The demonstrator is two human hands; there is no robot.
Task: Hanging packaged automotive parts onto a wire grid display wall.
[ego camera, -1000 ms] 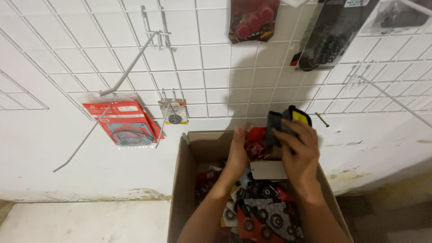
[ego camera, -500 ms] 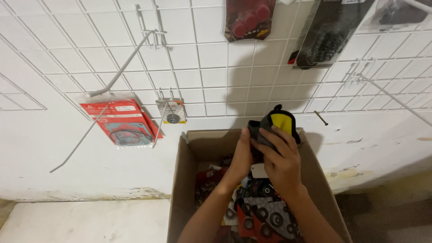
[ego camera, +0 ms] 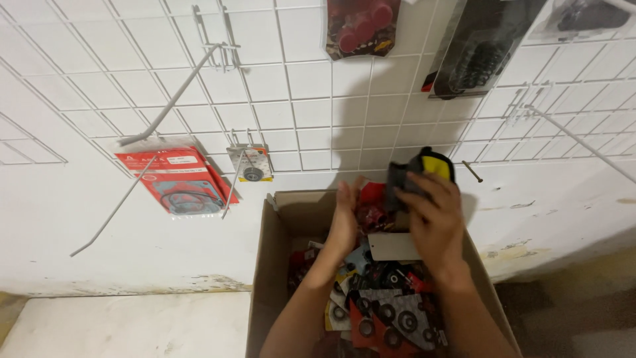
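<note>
Two hands work above an open cardboard box (ego camera: 265, 265) that stands against a white wall. The right hand (ego camera: 434, 222) is closed around a black and yellow item (ego camera: 424, 166), fingers wrapped over its front, so the item sticks out above the knuckles and in front of the wall, over the box's far edge. A pale card (ego camera: 391, 246) shows just under that hand, at its palm side; whether it belongs to the item cannot be told. The left hand (ego camera: 346, 219) is raised beside it, palm turned toward a red packet (ego camera: 372, 205) that sits between the two hands; the fingers lie against the packet, but how firmly they grip it cannot be told.

Many flat packets (ego camera: 384, 311) of red, black and grey fill the box below the forearms.

A white wire grid (ego camera: 298, 99) covers the wall, with long hooks (ego camera: 172, 106) jutting from it. On the left hangs a red pack (ego camera: 175, 179), and next to it a small pack with a round part (ego camera: 250, 164). Higher up hang a dark red pack (ego camera: 361, 23) and a black pack (ego camera: 480, 50). The floor (ego camera: 132, 325) left of the box is pale; to the right it is brown and shadowed.
</note>
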